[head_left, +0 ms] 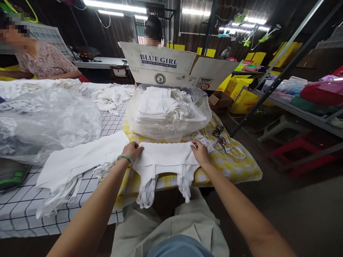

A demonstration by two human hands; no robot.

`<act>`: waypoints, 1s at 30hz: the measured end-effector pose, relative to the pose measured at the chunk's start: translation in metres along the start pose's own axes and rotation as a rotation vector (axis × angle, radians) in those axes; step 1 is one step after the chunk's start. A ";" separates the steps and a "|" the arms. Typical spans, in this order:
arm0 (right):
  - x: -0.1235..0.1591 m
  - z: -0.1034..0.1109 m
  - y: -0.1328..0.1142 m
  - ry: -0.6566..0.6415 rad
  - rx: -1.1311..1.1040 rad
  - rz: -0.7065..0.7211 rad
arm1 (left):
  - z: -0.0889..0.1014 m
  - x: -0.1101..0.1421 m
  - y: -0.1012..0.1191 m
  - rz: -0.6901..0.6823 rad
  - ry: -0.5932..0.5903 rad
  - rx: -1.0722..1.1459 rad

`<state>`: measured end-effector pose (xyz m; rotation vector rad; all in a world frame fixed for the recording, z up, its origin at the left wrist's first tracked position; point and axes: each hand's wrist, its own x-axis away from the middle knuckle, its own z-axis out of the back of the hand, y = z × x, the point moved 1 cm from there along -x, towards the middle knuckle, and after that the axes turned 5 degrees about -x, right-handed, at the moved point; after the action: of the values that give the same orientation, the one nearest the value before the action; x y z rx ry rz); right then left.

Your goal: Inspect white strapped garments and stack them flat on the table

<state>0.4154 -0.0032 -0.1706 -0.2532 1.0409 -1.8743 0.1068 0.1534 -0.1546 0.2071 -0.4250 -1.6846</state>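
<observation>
A white garment piece (166, 159) lies flat on the yellow checked cloth (235, 167) at the table's near edge, its straps hanging over the edge. My left hand (133, 150), with a green bangle on the wrist, pinches its left top corner. My right hand (199, 151) pinches its right top corner. Both hands have fingers curled on the fabric. Left of it lies a pile of similar white pieces (80, 164). Behind it sits a clear plastic bag (168, 110) holding a stack of folded white pieces.
Black scissors (220, 135) lie right of my right hand. A large crumpled plastic bag (45, 121) fills the table's left. A "Blue Girl" carton (160, 67) stands behind. Two people sit at the far side. Metal shelving (294, 103) stands right.
</observation>
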 end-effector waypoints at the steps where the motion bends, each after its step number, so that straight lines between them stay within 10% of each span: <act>1: 0.000 -0.001 -0.001 -0.002 0.017 0.010 | 0.000 0.000 0.000 0.007 -0.014 -0.009; 10: 0.011 0.008 -0.019 -0.129 0.399 -0.193 | 0.000 -0.006 0.008 0.028 -0.066 -0.001; 19: 0.004 0.013 -0.035 -0.286 0.245 -0.372 | 0.004 -0.013 0.016 0.018 -0.241 0.055; 24: 0.009 0.005 -0.031 -0.167 0.030 -0.307 | -0.001 0.005 0.016 -0.104 -0.271 0.479; 30: 0.004 0.002 -0.019 -0.279 -0.399 -0.380 | 0.004 0.032 0.013 0.068 -0.583 0.993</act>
<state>0.4023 -0.0042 -0.1560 -0.9762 1.2238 -1.8693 0.1121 0.1214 -0.1430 0.4112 -1.6746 -1.3163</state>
